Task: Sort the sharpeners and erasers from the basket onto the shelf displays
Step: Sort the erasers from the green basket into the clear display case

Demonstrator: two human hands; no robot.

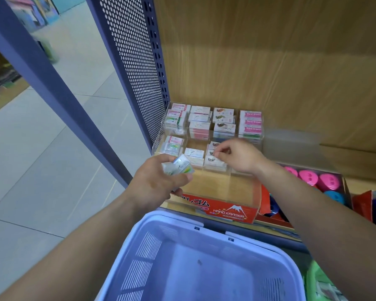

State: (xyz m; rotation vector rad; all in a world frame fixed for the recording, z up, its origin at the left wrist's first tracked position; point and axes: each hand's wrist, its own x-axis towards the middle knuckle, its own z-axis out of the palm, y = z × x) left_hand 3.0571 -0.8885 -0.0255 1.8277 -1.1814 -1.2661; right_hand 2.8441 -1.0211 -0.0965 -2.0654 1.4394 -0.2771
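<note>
Left hand (pixel 159 181) grips erasers (pixel 179 167); right hand (pixel 239 156) pinches eraser (pixel 213 160) inside display (pixel 226 189)

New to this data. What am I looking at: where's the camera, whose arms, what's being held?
There is no robot here. One wide-angle camera sits on a person's head and looks down at their own bare arms. The left hand grips a few wrapped erasers. The right hand pinches an eraser pack inside the clear display tray, which sits on a wooden shelf and is divided into compartments of erasers. In front of the shelf is the blue basket they sort from. Right of the tray, a red box holds pink and blue round items.
</note>
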